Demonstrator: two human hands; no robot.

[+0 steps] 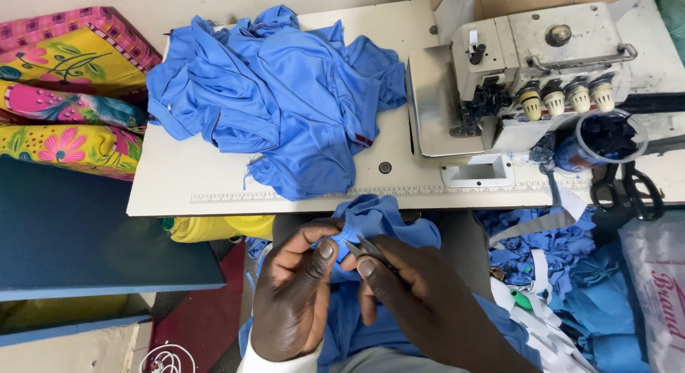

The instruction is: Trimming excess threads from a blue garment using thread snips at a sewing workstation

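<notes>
Below the counter's (214,187) front edge, your left hand (296,294) pinches the blue fabric (378,219) taut in its fingers so your right hand (421,301), gripping small snips (367,248), can reach the seam.

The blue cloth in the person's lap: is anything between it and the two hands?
Nothing visible. The left hand pinches the blue cloth directly, and the right hand holds small thread snips with the tips right at the fabric.

Premises were a tailoring workshop: overlock machine (528,80), ruler-edged sewing table (214,180), shears (631,191) and blue offcuts (564,251) beyond the fingers.
</notes>
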